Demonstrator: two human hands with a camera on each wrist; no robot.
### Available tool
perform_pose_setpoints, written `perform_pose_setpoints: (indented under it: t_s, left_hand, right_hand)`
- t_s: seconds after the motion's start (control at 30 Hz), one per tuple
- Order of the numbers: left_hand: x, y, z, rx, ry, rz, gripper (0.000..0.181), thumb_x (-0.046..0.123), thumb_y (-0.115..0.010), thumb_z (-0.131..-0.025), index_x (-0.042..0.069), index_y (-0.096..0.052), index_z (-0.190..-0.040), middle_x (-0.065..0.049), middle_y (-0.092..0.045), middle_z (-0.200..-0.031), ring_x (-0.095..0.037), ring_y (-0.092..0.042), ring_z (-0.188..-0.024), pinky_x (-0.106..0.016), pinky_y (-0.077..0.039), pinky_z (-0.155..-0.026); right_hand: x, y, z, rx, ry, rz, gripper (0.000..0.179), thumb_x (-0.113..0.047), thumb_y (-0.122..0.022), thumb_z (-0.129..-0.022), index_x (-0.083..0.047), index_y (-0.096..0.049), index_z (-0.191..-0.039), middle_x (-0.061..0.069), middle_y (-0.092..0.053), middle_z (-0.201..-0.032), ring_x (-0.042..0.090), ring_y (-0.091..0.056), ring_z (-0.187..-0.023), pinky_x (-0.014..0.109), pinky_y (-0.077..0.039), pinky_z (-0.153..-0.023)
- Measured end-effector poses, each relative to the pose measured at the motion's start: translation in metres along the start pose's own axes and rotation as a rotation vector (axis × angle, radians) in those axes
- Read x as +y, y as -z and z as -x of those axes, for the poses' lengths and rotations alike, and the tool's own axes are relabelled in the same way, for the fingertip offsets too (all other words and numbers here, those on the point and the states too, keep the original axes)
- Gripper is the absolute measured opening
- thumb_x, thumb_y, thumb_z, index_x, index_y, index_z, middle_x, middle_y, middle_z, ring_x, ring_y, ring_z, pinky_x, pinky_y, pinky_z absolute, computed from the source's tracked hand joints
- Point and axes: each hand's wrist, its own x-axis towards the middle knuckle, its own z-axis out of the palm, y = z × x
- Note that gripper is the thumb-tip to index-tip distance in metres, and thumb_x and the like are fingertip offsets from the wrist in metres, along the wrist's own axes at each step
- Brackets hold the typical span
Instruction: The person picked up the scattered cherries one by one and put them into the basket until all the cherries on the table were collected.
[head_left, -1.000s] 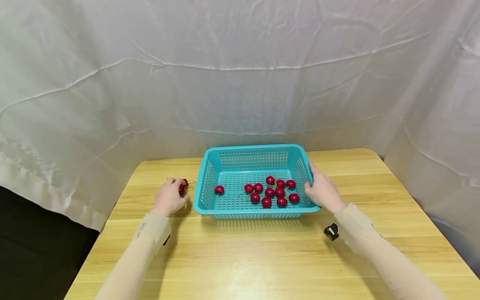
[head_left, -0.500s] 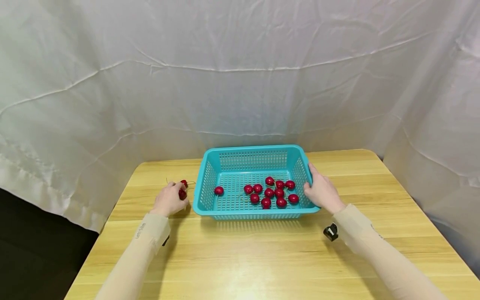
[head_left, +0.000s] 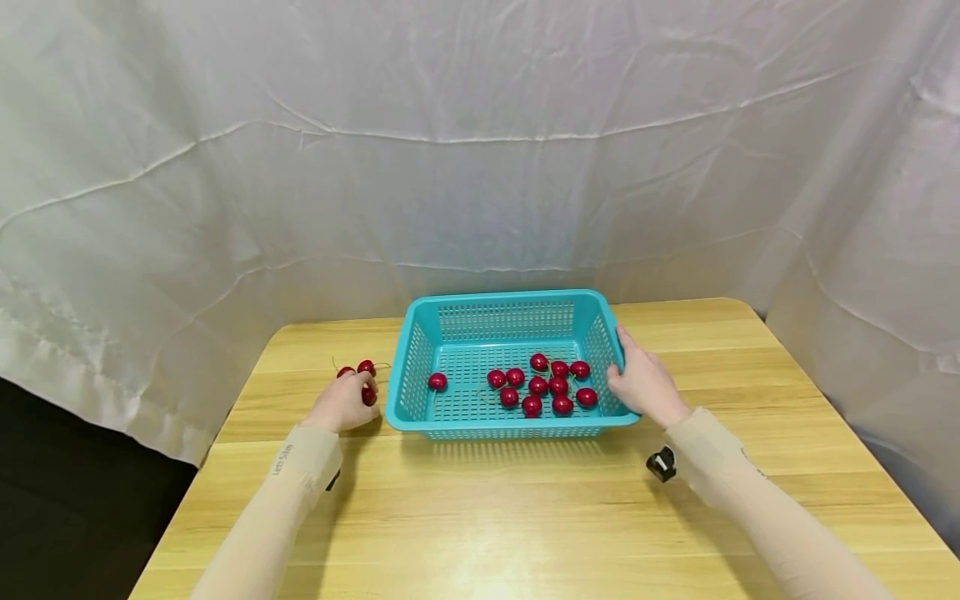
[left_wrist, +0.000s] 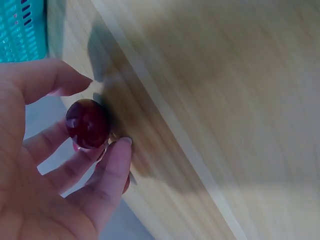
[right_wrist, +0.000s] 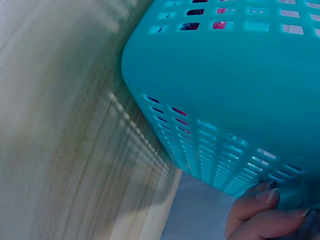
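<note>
At the left of the table my left hand (head_left: 341,403) has its fingers curled round a red cherry (left_wrist: 88,124). In the left wrist view the fingers lie behind the cherry, and the thumb tip is just above it with a small gap. Two more cherries, one of them a red cherry (head_left: 366,367) with a stem, are just beyond the fingers. My right hand (head_left: 647,385) grips the right end of a turquoise plastic basket (head_left: 517,423), thumb inside the rim. The right wrist view shows its fingertips (right_wrist: 267,196) under the rim, against the slotted wall.
Several cherries (head_left: 558,386) lie in the basket, mostly towards its right half, with a single cherry (head_left: 437,382) near its left end. The basket stands on a wooden table (head_left: 480,517), close to its far edge. A pale cloth (head_left: 480,200) hangs behind.
The cherry at my left hand has shifted a little towards me, between thumb and fingers. The two cherries beyond are more exposed. My right hand stays on the basket.
</note>
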Motion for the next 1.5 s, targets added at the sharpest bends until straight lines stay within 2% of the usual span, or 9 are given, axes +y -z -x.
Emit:
perform_pose_setpoints:
  t_s: [0.2, 0.37, 0.5, 0.8, 1.2, 1.5]
  left_hand:
    - [0.001, 0.000, -0.002, -0.034, -0.001, 0.014, 0.025, 0.012, -0.074, -0.078, 0.009, -0.061, -0.099, -0.009, -0.061, -0.093, -0.025, -0.054, -0.087, -0.042, -0.049, -0.080]
    - [-0.001, -0.001, -0.002, -0.069, -0.007, 0.042, 0.023, 0.008, -0.074, -0.077, 0.009, -0.057, -0.093, -0.005, -0.057, -0.084, -0.022, -0.053, -0.080, -0.036, -0.043, -0.073]
    - [-0.002, -0.001, 0.000, -0.074, -0.025, 0.058, 0.020, 0.004, -0.070, -0.075, 0.009, -0.055, -0.087, -0.002, -0.052, -0.075, -0.019, -0.050, -0.072, -0.032, -0.038, -0.067]
    - [-0.002, 0.005, 0.005, -0.111, -0.019, 0.096, 0.015, 0.003, -0.070, -0.078, 0.009, -0.057, -0.082, -0.002, -0.051, -0.072, -0.018, -0.051, -0.072, -0.031, -0.039, -0.070]
    - [-0.006, 0.016, 0.004, -0.089, -0.037, 0.110, 0.010, 0.007, -0.066, -0.082, 0.009, -0.057, -0.079, -0.003, -0.053, -0.074, -0.019, -0.050, -0.073, -0.030, -0.039, -0.069]
    - [-0.003, 0.037, 0.002, -0.078, -0.070, 0.167, 0.010, 0.005, -0.063, -0.085, 0.006, -0.053, -0.082, -0.002, -0.047, -0.071, -0.016, -0.044, -0.064, -0.029, -0.036, -0.062]
  right_hand:
    - [-0.001, 0.001, 0.000, -0.005, -0.005, -0.004, 0.078, -0.013, -0.049, -0.095, 0.004, -0.009, -0.160, 0.043, -0.058, -0.127, 0.027, -0.070, -0.069, 0.034, -0.056, -0.054]
    - [-0.001, 0.001, 0.001, -0.003, -0.005, -0.001, 0.077, -0.013, -0.049, -0.095, 0.004, -0.010, -0.159, 0.042, -0.056, -0.131, 0.030, -0.071, -0.073, 0.035, -0.057, -0.056]
    - [-0.001, 0.000, 0.001, 0.000, -0.003, 0.002, 0.077, -0.014, -0.048, -0.095, 0.004, -0.010, -0.159, 0.042, -0.055, -0.131, 0.031, -0.071, -0.074, 0.036, -0.057, -0.057]
    - [-0.001, 0.001, 0.001, -0.002, -0.005, 0.003, 0.077, -0.014, -0.048, -0.095, 0.003, -0.010, -0.160, 0.042, -0.056, -0.131, 0.030, -0.070, -0.074, 0.035, -0.057, -0.056]
    - [-0.001, 0.001, 0.000, -0.001, 0.000, 0.001, 0.078, -0.014, -0.048, -0.095, 0.003, -0.010, -0.160, 0.042, -0.055, -0.132, 0.033, -0.071, -0.076, 0.037, -0.058, -0.057]
    - [-0.001, 0.000, 0.001, -0.006, -0.009, -0.003, 0.077, -0.014, -0.048, -0.095, 0.003, -0.010, -0.160, 0.042, -0.055, -0.133, 0.031, -0.071, -0.075, 0.035, -0.057, -0.056]
